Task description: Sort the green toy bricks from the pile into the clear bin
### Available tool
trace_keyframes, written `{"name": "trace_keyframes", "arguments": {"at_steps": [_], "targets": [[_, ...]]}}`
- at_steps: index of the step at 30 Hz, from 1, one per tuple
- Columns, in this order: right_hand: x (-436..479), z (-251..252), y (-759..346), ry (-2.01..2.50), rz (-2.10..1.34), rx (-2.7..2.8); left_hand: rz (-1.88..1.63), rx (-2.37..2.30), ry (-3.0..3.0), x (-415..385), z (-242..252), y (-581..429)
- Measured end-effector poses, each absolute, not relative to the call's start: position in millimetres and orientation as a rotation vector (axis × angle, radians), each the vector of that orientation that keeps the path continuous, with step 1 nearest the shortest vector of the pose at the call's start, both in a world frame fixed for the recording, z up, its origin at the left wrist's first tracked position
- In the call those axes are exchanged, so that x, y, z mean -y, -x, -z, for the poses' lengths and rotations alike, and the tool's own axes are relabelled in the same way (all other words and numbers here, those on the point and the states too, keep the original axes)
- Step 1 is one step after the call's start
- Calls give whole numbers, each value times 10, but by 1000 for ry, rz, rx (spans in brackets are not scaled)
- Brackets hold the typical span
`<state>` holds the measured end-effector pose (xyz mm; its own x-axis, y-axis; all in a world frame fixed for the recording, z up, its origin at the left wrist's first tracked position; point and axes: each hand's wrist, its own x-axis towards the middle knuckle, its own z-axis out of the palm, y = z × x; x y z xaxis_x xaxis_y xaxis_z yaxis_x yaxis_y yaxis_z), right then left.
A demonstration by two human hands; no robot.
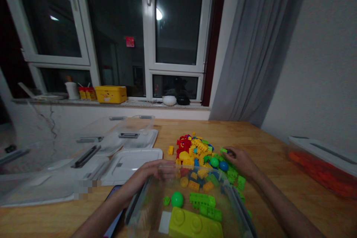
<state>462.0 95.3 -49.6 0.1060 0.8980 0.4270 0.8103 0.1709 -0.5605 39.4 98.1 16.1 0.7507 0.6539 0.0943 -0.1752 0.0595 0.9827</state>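
A clear plastic bin sits at the near table edge, holding green and yellow building blocks, a green ball and a large yellow-green block. My left hand grips the bin's far left rim, fingers curled over it. Behind the bin a heap of red, yellow, green and blue blocks lies on the wooden table. My right hand rests at the heap's right side, fingers pinched on a small green block.
Several clear bins and white lids are stacked at the left. A lidded bin with orange contents stands at the right edge. A dark phone lies under my left arm. The windowsill holds a yellow box and bowls.
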Motion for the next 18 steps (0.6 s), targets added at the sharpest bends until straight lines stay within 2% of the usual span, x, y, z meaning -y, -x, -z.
{"name": "trace_keyframes", "arguments": {"at_steps": [11, 18], "targets": [[-917, 471, -4582, 1646, -114, 1789, -605, -393, -1319, -1142, -1, -389], [-911, 450, -4591, 1659, -71, 1840, -667, -417, -1327, -970, -152, -408]]}}
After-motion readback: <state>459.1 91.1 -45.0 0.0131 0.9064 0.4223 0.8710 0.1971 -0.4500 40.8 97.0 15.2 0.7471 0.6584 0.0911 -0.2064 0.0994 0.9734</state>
